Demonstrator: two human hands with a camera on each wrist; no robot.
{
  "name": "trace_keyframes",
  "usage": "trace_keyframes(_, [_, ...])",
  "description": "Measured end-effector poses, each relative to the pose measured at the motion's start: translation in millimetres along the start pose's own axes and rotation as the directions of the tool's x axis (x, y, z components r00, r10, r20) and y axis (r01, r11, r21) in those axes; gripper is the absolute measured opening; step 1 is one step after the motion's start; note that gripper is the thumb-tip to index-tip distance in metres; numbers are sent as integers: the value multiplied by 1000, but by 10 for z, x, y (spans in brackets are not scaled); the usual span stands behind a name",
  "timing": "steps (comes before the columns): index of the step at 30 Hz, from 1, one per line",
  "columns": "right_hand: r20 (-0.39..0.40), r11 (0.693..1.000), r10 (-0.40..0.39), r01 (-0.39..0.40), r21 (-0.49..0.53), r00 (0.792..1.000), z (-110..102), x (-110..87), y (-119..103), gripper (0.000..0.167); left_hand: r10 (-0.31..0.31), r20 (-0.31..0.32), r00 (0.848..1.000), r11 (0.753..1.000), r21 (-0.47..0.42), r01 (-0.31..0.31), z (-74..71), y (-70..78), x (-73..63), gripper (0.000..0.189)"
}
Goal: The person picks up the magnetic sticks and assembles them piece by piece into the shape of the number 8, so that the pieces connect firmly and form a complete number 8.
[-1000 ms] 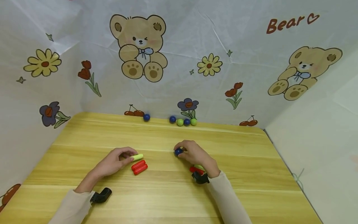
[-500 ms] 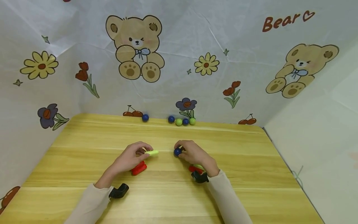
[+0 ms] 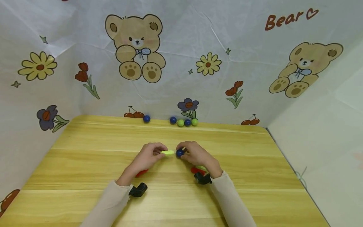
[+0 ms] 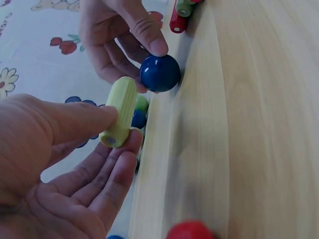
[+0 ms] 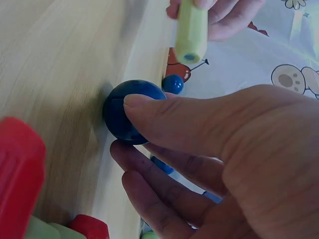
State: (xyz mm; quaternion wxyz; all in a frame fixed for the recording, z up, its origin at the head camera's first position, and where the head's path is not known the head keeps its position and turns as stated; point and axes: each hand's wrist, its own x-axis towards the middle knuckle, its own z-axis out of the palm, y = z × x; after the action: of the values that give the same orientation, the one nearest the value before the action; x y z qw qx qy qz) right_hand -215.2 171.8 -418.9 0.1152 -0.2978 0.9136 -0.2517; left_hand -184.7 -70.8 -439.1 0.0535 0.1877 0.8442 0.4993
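Observation:
My left hand (image 3: 150,155) pinches a yellow-green ribbed rod (image 4: 119,112) between thumb and fingers; a small round socket shows in its end. My right hand (image 3: 195,155) holds a glossy blue ball (image 5: 130,112) with thumb and fingertips. In the head view the rod's free end points at the ball, with a small gap between them. Under my left wrist lie red rods (image 3: 141,173), mostly covered by the hand. Red and green rods (image 3: 198,170) lie beneath my right wrist, partly hidden.
Along the table's back edge sit a lone blue ball (image 3: 146,119) and a row of blue and green balls (image 3: 181,123). A patterned cloth (image 3: 175,37) rises behind the wooden table (image 3: 241,195). Each wrist carries a black camera mount (image 3: 138,190).
My left hand has carried the yellow-green rod rightward, away from the red rods and up close to the blue ball. The right hand has stayed nearly still with its ball.

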Motion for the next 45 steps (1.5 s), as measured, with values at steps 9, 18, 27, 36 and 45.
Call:
trace_keyframes(9, [-1, 1000, 15, -15, -2, 1000, -24, -14, 12, 27, -17, -21, 1000, 999, 43, 18, 127, 28, 109, 14])
trace_keyframes(18, [5, 1000, 30, -30, -7, 1000, -47, -6, 12, 28, -39, -9, 999, 998, 47, 39, 155, 0, 136, 15])
trace_keyframes(27, [4, 999, 37, -37, -11, 999, -50, -11, 1, 28, -35, -19, 999, 998, 53, 36, 160, -18, 157, 15])
trace_keyframes(36, [15, 1000, 19, -19, 3, 1000, -42, -17, 11, 29, -27, -4, 1000, 999, 29, 27, 174, -16, 162, 16])
trace_keyframes(45, [13, 1000, -9, 8, 15, 1000, -24, -11, 19, 27, -13, -13, 1000, 999, 39, 13, 193, -21, 148, 15])
